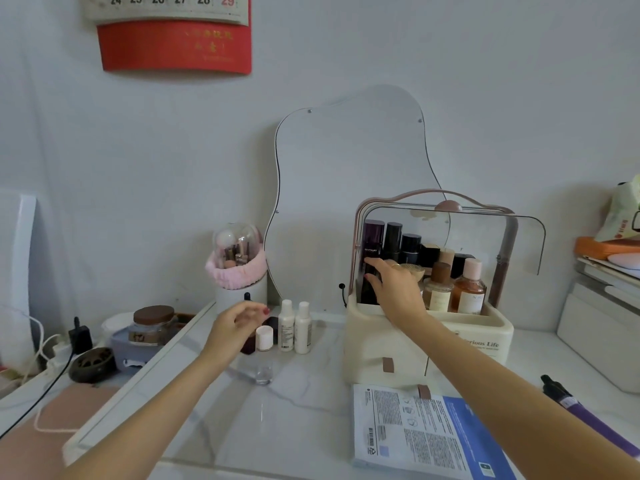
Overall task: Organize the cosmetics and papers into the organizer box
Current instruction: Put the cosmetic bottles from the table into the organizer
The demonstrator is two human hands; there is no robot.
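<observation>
While my right hand [394, 289] clasps the tall dark bottle [372, 261] inside the organizer box [426, 341] at centre right, my left hand [239, 323], fingers loosely apart, hovers over small bottles [294, 327] left of centre; papers [426, 434] wait lower right.

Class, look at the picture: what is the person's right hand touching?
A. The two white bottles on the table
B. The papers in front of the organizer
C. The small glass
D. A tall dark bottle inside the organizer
D: the right hand grips the tall dark bottle standing at the organizer's left end.
</observation>
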